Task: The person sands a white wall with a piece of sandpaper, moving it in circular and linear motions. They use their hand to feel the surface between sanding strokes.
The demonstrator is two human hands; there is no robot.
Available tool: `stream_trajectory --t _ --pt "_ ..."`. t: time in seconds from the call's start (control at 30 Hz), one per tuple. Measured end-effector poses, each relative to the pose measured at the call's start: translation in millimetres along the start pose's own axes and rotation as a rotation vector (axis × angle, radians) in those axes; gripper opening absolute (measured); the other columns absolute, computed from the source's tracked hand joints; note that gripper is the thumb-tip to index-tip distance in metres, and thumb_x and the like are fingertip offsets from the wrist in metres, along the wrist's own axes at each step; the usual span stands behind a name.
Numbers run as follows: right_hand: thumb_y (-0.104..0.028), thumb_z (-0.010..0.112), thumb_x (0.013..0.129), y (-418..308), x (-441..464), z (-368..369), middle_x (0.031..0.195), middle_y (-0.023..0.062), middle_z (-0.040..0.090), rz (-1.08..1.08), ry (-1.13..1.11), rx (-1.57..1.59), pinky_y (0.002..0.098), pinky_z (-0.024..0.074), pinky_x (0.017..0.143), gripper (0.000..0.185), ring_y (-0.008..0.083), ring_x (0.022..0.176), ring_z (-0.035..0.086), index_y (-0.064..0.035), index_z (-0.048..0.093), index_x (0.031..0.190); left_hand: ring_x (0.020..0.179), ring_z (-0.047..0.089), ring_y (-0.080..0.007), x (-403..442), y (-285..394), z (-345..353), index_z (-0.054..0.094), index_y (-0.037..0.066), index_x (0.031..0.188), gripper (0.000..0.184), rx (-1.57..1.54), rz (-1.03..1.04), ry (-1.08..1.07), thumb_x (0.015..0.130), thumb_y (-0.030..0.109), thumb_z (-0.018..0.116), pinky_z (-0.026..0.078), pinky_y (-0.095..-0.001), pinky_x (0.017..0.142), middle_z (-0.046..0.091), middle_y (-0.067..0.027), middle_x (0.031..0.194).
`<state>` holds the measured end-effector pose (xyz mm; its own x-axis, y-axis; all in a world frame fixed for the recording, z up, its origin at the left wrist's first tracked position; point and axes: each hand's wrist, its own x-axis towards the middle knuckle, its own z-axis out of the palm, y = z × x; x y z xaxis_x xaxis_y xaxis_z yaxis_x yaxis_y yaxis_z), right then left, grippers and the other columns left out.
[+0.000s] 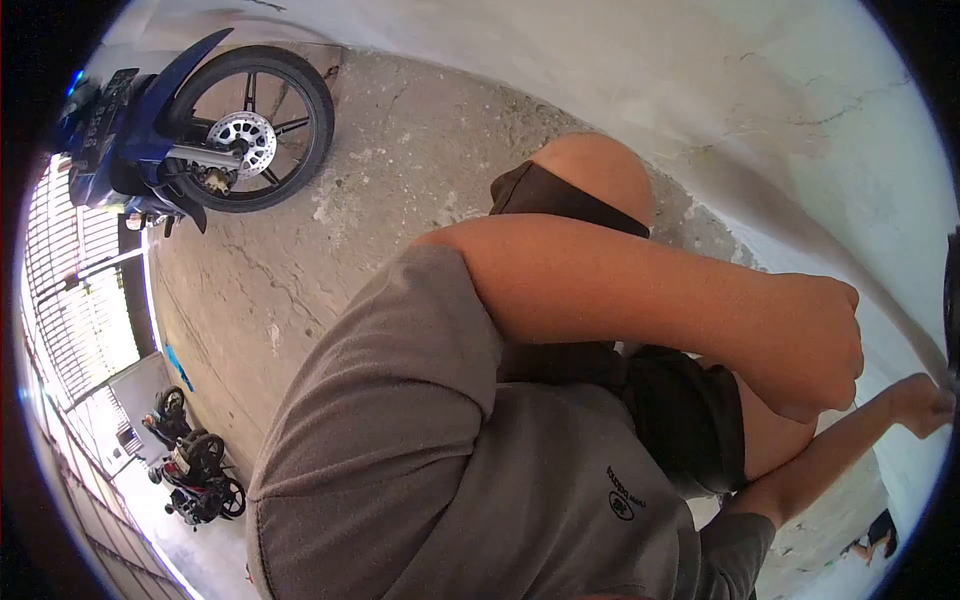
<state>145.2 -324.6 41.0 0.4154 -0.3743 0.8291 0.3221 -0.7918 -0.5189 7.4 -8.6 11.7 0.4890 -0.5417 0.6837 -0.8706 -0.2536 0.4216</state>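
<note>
Fingers on the left hand [812, 345] curled into a fist, back of hand toward the camera; can't tell if anything is inside. Right hand [920, 404] bent at the right edge of frame, fingertips too small to read, so grip state unclear. Nearest thing to it: a dark object [952, 300] cut off by the right edge, just above the hand in frame; can't confirm contact. Pale wall [800, 110] runs from the top down the right side, behind both hands. Left arm crosses over the dark shorts [685, 420]; bent knee [597, 175] at upper center, dark cloth around it. Grey shirt [390, 400] fills lower center, small logo on the chest. Rough concrete floor [250, 290] beyond. Blue motorcycle [150, 150] upper left, sideways in frame, front disc visible. More motorcycles [200, 475] lower left, by a barred gate [80, 240]. Part of another person [880, 535] at lower right, small.
</note>
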Motion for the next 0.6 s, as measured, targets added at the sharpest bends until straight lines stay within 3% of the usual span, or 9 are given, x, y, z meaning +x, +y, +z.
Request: stream_trajectory --t 0.07,0.1,0.2,0.23,0.37,0.43,0.47,0.5,0.6 --pt "-0.025 0.040 0.113 4 -11 12 0.165 0.0248 0.025 -0.399 0.017 -0.086 0.0349 0.0287 0.123 0.054 0.0270 0.152 0.027 0.0107 0.034 0.152 0.069 0.068 -0.0241 0 -1 1 0.071 0.012 0.069 0.014 0.012 -0.015 -0.034 0.073 0.026 0.069 0.047 -0.0394 0.070 0.068 -0.0017 0.069" --pt "-0.025 0.040 0.113 -17 -12 17 0.165 0.0248 0.025 -0.398 0.020 -0.087 0.0349 0.0287 0.123 0.054 0.0270 0.152 0.027 0.0107 0.034 0.152 0.069 0.068 -0.0241 0 -2 1 0.071 0.012 0.069 0.014 0.013 -0.013 -0.036 0.073 0.026 0.069 0.047 -0.0394 0.070 0.068 -0.0017 0.069" --pt "-0.024 0.040 0.112 -32 7 -8 0.164 0.0247 0.026 0.127 -0.151 0.016 0.0364 0.0271 0.124 0.054 0.0264 0.151 0.031 0.0115 0.033 0.152 0.070 0.069 -0.0245 0 -4 1 0.071 0.012 0.069 0.015 -0.011 -0.018 -0.024 0.073 0.026 0.069 0.047 -0.0398 0.070 0.068 -0.0017 0.069" --pt "-0.024 0.040 0.112 -31 5 -3 0.164 0.0247 0.026 0.128 -0.156 0.017 0.0364 0.0271 0.124 0.054 0.0264 0.151 0.031 0.0115 0.033 0.152 0.070 0.069 -0.0243 0 -3 0 0.071 0.012 0.069 0.015 -0.005 -0.011 -0.031 0.073 0.026 0.069 0.047 -0.0400 0.069 0.068 -0.0017 0.069" --pt "-0.026 0.038 0.113 -10 1 23 0.163 0.0254 0.029 -0.373 0.047 0.087 0.0361 0.0296 0.123 0.052 0.0265 0.149 0.035 0.0103 0.038 0.151 0.070 0.069 -0.0238 0 -2 5 0.070 0.013 0.067 0.016 0.030 -0.023 -0.042 0.074 0.027 0.068 0.048 -0.0405 0.069 0.068 -0.0015 0.069" --pt "-0.025 0.038 0.113 -6 8 21 0.163 0.0246 0.029 -1.051 -0.088 -0.159 0.0347 0.0289 0.124 0.053 0.0267 0.148 0.036 0.0095 0.034 0.153 0.070 0.069 -0.0236 1 -3 6 0.070 0.013 0.067 0.016 0.031 -0.017 -0.029 0.075 0.027 0.068 0.048 -0.0405 0.069 0.068 -0.0015 0.069" --pt "-0.024 0.038 0.113 0 5 24 0.163 0.0249 0.029 -0.745 -0.070 0.068 0.0354 0.0265 0.125 0.052 0.0287 0.150 0.033 0.0086 0.033 0.153 0.070 0.069 -0.0235 0 -4 7 0.070 0.013 0.066 0.017 0.028 -0.023 -0.011 0.075 0.027 0.067 0.048 -0.0404 0.069 0.068 -0.0014 0.069" --pt "-0.024 0.038 0.113 -9 5 22 0.163 0.0249 0.029 -0.745 -0.074 0.073 0.0354 0.0265 0.125 0.052 0.0287 0.150 0.033 0.0086 0.033 0.153 0.070 0.069 -0.0235 0 -4 5 0.070 0.013 0.066 0.017 0.029 -0.028 -0.009 0.075 0.027 0.067 0.048 -0.0404 0.069 0.068 -0.0014 0.069" --pt "-0.021 0.037 0.112 -74 -1 22 0.162 0.0260 0.029 0.006 0.085 -0.126 0.0385 0.0263 0.125 0.049 0.0327 0.151 0.030 0.0076 0.038 0.152 0.070 0.069 -0.0234 0 -2 1 0.070 0.013 0.066 0.017 0.022 0.000 -0.013 0.075 0.027 0.067 0.048 -0.0400 0.069 0.068 -0.0012 0.069"
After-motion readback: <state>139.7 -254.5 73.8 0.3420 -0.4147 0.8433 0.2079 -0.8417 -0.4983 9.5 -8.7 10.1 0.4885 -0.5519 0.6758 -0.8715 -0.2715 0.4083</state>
